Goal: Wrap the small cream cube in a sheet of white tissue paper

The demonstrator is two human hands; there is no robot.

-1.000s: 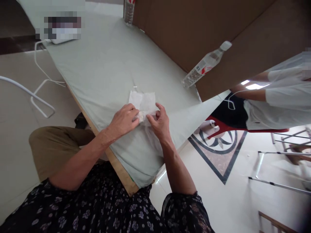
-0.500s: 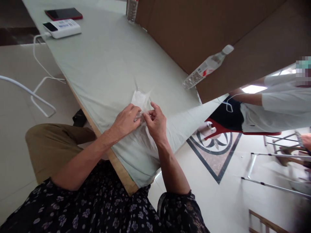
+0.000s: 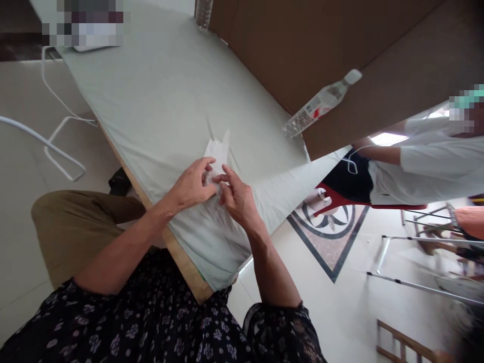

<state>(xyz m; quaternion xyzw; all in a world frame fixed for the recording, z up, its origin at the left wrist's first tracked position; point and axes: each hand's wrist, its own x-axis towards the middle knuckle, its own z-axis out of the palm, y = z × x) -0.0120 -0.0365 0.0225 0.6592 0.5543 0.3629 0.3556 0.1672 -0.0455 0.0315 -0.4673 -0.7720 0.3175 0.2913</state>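
Observation:
A small white packet [image 3: 216,149] with thin, see-through plastic about it lies on the pale green cloth near the table's corner. My left hand [image 3: 192,184] is curled around its near end from the left, index finger and thumb arched, the inner fingers bent against the plastic. Just to the right, my right hand [image 3: 237,197] hovers close with index and middle fingers spread and its thumb near my left thumb. I see nothing gripped in it. The exact contact between the fingers and the plastic is partly hidden.
A clear plastic bottle [image 3: 321,105] leans against a large brown cardboard box [image 3: 302,45]; another bottle [image 3: 204,14] stands behind. A white device [image 3: 96,45] with a cable [image 3: 62,97] lies far left. A seated person [image 3: 427,161] is at the right, beyond the table's edge.
My right hand's fingers have loosened from a pinch and spread apart. My left fingers have arched wider over the packet, and the packet's plastic flap has shifted slightly left.

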